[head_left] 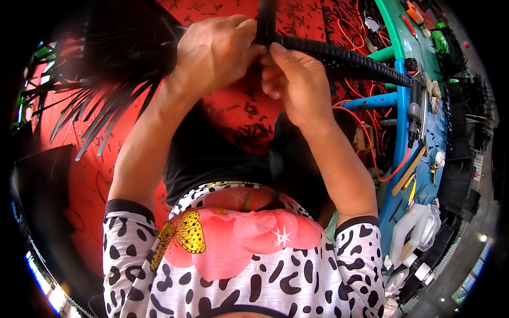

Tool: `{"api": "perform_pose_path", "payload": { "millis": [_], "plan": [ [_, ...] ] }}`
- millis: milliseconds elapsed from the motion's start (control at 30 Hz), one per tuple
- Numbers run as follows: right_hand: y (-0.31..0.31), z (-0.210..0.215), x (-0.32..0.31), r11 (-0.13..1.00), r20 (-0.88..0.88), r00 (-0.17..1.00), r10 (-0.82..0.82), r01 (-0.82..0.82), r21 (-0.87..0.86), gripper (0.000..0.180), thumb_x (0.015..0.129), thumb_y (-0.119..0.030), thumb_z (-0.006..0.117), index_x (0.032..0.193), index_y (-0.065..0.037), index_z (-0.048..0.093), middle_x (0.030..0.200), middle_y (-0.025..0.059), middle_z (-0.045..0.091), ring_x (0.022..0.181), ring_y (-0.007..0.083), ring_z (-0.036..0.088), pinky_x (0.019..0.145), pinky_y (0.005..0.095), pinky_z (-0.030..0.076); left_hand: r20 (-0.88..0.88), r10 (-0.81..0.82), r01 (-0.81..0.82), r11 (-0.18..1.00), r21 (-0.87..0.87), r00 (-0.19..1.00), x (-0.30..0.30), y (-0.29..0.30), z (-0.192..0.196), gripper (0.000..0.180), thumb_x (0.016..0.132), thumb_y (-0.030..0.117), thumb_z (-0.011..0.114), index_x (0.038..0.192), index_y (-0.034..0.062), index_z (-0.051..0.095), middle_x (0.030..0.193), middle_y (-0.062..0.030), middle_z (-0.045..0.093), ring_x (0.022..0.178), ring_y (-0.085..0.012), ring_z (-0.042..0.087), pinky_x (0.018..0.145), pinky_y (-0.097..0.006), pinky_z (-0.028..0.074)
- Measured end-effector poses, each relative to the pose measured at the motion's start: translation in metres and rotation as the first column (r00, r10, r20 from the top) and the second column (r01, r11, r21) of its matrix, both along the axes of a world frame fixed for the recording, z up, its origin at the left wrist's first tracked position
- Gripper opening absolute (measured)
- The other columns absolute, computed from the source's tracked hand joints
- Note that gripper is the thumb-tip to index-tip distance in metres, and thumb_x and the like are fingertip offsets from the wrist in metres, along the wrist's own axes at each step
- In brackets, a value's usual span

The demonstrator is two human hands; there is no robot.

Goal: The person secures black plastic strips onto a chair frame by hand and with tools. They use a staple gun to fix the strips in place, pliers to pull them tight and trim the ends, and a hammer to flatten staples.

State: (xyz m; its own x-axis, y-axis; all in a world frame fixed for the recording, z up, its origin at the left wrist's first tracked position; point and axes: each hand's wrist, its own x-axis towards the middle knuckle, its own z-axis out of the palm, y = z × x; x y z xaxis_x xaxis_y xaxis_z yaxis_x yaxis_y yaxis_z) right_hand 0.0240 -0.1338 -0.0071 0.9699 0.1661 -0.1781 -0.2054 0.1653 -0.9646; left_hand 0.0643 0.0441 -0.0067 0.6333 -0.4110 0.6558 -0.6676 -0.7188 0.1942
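At the top middle, a black frame has an upright bar (266, 21) that meets a curved bar (339, 57) wrapped in ridged black strip, running off to the right. My left hand (217, 53) is closed at this joint, its fingertips turned inward; its palm side is hidden. Close against it, my right hand (298, 79) pinches with thumb and forefinger just below the bars, the other fingers curled. Whatever lies in the pinch is too small to name. Beside my left wrist, a dark woven panel (130, 32) trails loose flat black strips (114, 108), partly blurred.
Red sheeting (228, 114) under the work is strewn with black offcuts. To the right stands a blue table (395, 212) with a power tool (413, 106), a red hose (379, 159), scissors with yellow handles (411, 191) and plastic wrapping. Its green end (397, 32) carries more tools.
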Motion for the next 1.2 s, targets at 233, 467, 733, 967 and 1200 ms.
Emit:
{"api": "perform_pose_path", "payload": {
  "millis": [233,467,733,967,1200],
  "plan": [
    [-0.008,-0.003,-0.006,0.999,0.093,0.996,0.004,-0.007,0.032,0.029,0.096,-0.026,0.068,0.080,-0.002,0.066,0.066,0.0016,0.060,0.053,0.0091,0.055,0.051,0.0228,0.041,-0.054,0.020,-0.018,0.999,0.035,0.998,0.012,0.004,0.006,0.019,0.082,0.019,0.076,0.095,0.0050,0.070,0.083,-0.0122,0.067,0.076,-0.0358,0.066,0.064,-0.044,0.053],
    [0.035,0.002,0.020,0.941,0.094,0.977,-0.191,0.155,0.302,0.029,0.091,-0.021,0.072,0.072,0.000,0.065,0.064,0.0027,0.060,0.051,0.0091,0.053,0.046,0.0235,0.039,-0.125,0.053,-0.046,0.997,0.056,0.991,0.016,0.009,0.023,0.020,0.075,0.015,0.074,0.089,0.0043,0.066,0.081,-0.0147,0.066,0.075,-0.0386,0.067,0.065,-0.047,0.054],
    [-0.038,-0.041,-0.024,0.847,0.684,0.687,0.246,0.191,-0.496,0.023,0.087,-0.007,0.070,0.069,-0.001,0.056,0.062,0.0105,0.047,0.052,0.0257,0.049,0.048,0.0366,0.035,-0.102,0.077,-0.069,0.994,0.081,0.992,0.035,0.012,0.024,0.028,0.078,0.026,0.079,0.089,0.0040,0.065,0.080,-0.0158,0.065,0.077,-0.0384,0.067,0.066,-0.047,0.052],
    [-0.096,-0.096,-0.087,0.763,0.469,0.811,0.350,0.043,-0.645,0.015,0.092,-0.007,0.067,0.079,-0.001,0.062,0.075,0.0093,0.057,0.065,0.0212,0.058,0.060,0.0333,0.047,-0.070,0.049,-0.045,0.997,0.062,0.996,0.050,0.014,0.025,0.030,0.079,0.027,0.079,0.085,0.0033,0.062,0.078,-0.0154,0.063,0.077,-0.0395,0.065,0.066,-0.048,0.050],
    [-0.039,-0.006,0.027,0.999,0.066,0.997,0.042,-0.039,-0.038,0.039,0.099,-0.038,0.062,0.106,0.000,0.067,0.094,0.0114,0.070,0.085,0.0211,0.071,0.076,0.0336,0.055,-0.058,0.033,-0.029,0.998,0.060,0.998,0.047,0.018,0.024,0.029,0.078,0.025,0.080,0.083,0.0033,0.062,0.078,-0.0159,0.064,0.077,-0.0395,0.066,0.066,-0.048,0.051]
  ]
}}
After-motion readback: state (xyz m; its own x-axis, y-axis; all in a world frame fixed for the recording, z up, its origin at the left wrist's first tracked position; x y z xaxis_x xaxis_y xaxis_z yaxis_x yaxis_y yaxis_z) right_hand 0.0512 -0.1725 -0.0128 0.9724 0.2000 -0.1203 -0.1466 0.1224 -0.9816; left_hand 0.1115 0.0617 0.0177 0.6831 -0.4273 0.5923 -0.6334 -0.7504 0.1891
